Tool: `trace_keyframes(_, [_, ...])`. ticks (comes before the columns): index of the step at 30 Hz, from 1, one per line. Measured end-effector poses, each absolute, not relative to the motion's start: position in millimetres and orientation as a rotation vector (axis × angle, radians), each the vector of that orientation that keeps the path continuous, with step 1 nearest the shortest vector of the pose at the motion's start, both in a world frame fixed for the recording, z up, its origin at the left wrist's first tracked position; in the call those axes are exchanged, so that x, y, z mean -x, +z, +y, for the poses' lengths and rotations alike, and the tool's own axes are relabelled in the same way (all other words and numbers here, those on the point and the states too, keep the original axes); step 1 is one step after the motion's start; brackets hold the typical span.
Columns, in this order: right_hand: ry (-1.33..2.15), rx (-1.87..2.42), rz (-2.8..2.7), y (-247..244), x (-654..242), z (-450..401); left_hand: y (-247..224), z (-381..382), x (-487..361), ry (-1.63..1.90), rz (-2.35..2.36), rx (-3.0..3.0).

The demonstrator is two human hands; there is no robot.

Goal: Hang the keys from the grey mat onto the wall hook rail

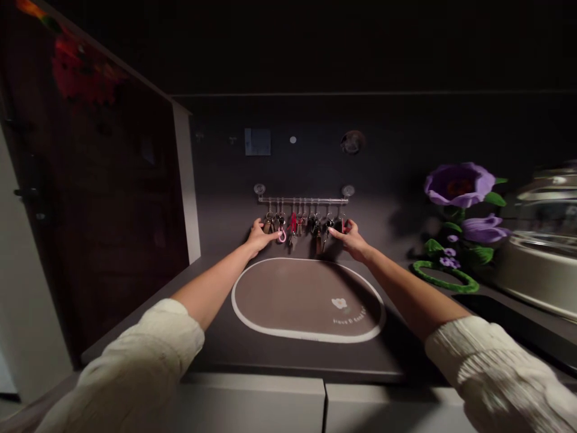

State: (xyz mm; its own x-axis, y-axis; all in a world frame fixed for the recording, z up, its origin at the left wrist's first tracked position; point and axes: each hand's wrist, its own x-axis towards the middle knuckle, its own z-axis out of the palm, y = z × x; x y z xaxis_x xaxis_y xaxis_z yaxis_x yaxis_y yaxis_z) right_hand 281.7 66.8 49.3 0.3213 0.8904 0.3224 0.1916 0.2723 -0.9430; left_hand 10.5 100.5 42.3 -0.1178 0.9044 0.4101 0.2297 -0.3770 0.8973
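Several bunches of keys (pixel 317 227) hang from a clear rack (pixel 303 200) fixed to the dark wall. At the left end of the row, my left hand (pixel 261 237) has its thumb and fingers apart around the end keys, its thumb near a pink ring (pixel 282 235). My right hand (pixel 351 239) is at the right end, thumb beside a dark bunch and fingers spread behind a red-edged item (pixel 342 225). Whether either hand grips the keys is too small to tell. A brown oval mat (pixel 288 297) with a white rim lies on the counter below.
Purple artificial flowers (pixel 460 185) with a green ring base stand on the right, beside a large cream and glass appliance (pixel 545 258). A dark door (pixel 99 198) is on the left. White cabinet fronts (pixel 252 400) lie below the counter edge.
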Motion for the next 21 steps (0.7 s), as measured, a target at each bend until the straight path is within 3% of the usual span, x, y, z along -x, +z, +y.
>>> trace_keyframes(6, [0.809, 1.072, -1.175, 51, -263, 73, 39, 123, -36, 1.548, 0.823, -1.301])
trace_keyframes(21, [0.916, 0.892, -0.979, 50, -236, 108, 55, 113, -63, 1.212, 0.418, -0.967])
